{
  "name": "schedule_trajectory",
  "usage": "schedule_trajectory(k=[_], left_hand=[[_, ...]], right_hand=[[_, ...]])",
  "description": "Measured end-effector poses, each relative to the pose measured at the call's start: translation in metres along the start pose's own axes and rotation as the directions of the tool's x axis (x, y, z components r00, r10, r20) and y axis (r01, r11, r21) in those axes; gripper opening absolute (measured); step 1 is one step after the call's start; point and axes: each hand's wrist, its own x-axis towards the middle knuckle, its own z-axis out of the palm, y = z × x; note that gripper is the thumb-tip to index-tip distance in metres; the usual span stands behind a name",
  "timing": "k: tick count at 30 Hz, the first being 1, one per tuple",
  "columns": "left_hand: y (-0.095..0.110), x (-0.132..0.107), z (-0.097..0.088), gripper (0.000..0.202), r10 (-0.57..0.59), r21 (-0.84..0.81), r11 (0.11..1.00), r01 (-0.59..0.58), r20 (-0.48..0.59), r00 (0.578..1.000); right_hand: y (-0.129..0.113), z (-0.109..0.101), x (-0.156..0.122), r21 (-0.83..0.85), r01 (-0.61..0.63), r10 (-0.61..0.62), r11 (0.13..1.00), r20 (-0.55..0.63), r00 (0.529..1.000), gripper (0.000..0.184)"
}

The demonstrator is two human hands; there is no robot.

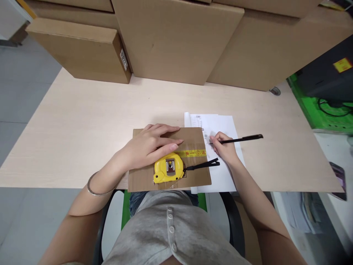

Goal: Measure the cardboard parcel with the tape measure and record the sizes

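Observation:
My left hand (154,145) lies flat with fingers stretched out on a brown cardboard box (193,136) at the table's front edge. Just below its thumb, a yellow tape measure (162,167) with a black wrist strap (202,165) rests on the same cardboard. A strip of yellow printed tape (193,153) runs across the top. My right hand (224,147) grips a black pen (242,139), its tip low over white paper sheets (224,125). The cardboard covers the left part of these sheets, and some print shows near their upper left.
Large cardboard boxes (176,40) stand along the table's back edge, with a smaller box (79,51) at the left. To the right are a black case (325,81) on a green surface and a phone (338,178). The wooden table (82,121) ends close to my body.

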Motion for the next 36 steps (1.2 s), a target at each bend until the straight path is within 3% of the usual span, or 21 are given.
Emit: schedule_trajectory(k=[9, 36], left_hand=[[0.001, -0.0005, -0.0004, 0.053, 0.001, 0.006, 1.0, -0.001, 0.004, 1.0], [0.0015, 0.0001, -0.0001, 0.05, -0.008, -0.003, 1.0, 0.008, -0.004, 1.0]], right_hand=[[-0.0045, 0.0006, 0.0012, 0.012, -0.042, 0.042, 0.999, 0.005, 0.999, 0.045], [-0.0032, -0.0004, 0.0027, 0.001, -0.012, 0.012, 1.0, 0.031, 0.999, 0.049]])
